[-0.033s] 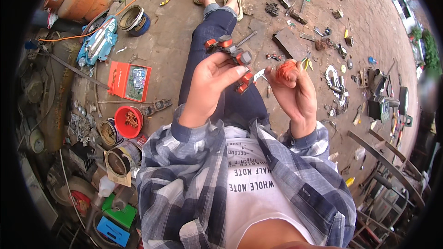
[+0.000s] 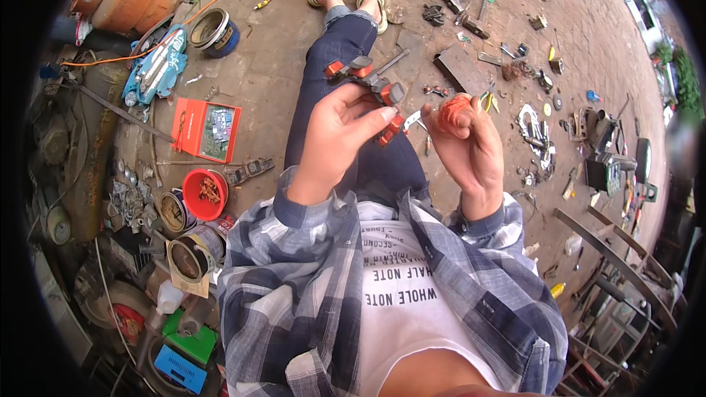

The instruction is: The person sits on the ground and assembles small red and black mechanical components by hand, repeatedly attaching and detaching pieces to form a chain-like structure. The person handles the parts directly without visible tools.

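Note:
Above my lap, my left hand [image 2: 334, 136] grips a red-and-black clamp-like tool [image 2: 385, 93] with a thin metal bar [image 2: 393, 62] sticking out past it. Its exact kind is not plain, and my fingers cover part of its body. To the right, my right hand [image 2: 474, 162] is raised with its fingers curled round a crumpled orange-red wad [image 2: 457, 112]; its material is hard to make out. Between the two hands shows a small pale piece [image 2: 412, 119]; I cannot tell whether it is held or lies below. The hands are apart.
My outstretched leg [image 2: 331, 59] lies under the tool. At left are a red box [image 2: 189, 129], a red bowl [image 2: 197, 202], an open can [image 2: 215, 33] and an orange gas cylinder [image 2: 136, 0]. Hammers [image 2: 471, 23], a dark metal block [image 2: 457, 72] and a metal frame [image 2: 618, 257] lie right.
The tool in my left hand has shifted very slightly, along with the hand. My right hand and the wad stay almost where they were.

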`<move>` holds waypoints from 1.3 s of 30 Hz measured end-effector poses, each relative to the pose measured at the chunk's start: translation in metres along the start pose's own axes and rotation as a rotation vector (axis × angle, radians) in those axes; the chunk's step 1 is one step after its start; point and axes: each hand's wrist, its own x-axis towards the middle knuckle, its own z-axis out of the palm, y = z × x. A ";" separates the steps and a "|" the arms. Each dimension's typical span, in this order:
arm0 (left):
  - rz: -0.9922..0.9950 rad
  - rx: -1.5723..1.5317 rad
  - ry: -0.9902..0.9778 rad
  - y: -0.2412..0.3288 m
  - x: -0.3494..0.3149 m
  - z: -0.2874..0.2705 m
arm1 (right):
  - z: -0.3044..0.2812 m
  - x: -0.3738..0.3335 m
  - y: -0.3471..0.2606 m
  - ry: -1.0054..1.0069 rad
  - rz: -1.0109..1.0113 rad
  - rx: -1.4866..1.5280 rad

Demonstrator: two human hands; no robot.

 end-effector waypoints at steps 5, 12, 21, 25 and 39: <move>0.061 0.102 0.109 -0.004 0.001 0.010 | 0.007 -0.008 0.006 -0.035 -0.055 -0.266; 0.072 -0.264 0.279 -0.006 0.009 0.005 | 0.010 -0.016 -0.005 -0.409 -0.138 -0.704; -0.047 -0.565 0.158 -0.010 0.007 0.001 | -0.010 -0.016 -0.001 -0.270 -0.178 -0.355; 0.042 -0.407 0.237 -0.014 0.009 0.001 | 0.001 -0.016 -0.015 -0.469 -0.073 -0.752; 0.114 -0.209 0.345 -0.006 0.005 0.015 | 0.010 0.021 0.022 -0.181 -0.810 -1.824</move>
